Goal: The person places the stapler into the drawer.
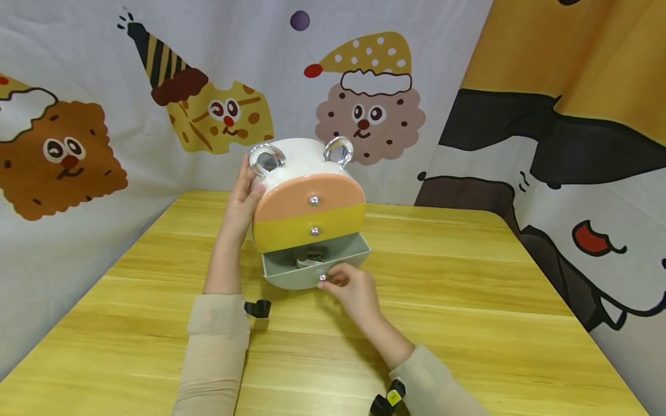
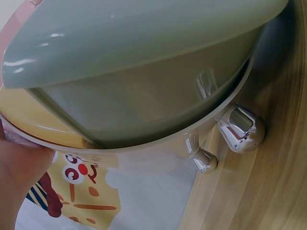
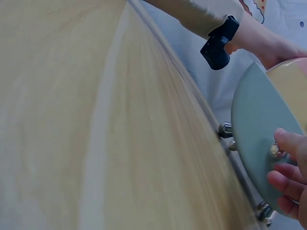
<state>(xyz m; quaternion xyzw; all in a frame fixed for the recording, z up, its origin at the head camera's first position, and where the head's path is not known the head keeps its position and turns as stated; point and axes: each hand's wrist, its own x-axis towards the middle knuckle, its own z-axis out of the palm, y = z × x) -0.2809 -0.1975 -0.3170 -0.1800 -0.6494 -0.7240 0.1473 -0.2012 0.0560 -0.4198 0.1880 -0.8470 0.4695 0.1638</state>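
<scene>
A small rounded storage box stands on the table, with a white top, two silver ring ears, and orange and yellow drawers. Its bottom grey-green drawer is pulled out. A small white and dark object lies inside it. My left hand rests along the box's left side, fingers extended upward and thumb near the front edge. At the drawer front, my right hand pinches the silver knob between thumb and fingertips; in the right wrist view the other fingers curl beside the drawer front.
The wood-grain table extends around the box. Silver feet show under the box in the left wrist view. Behind the table hangs a cloth with cartoon prints. Black straps with small devices sit at both wrists.
</scene>
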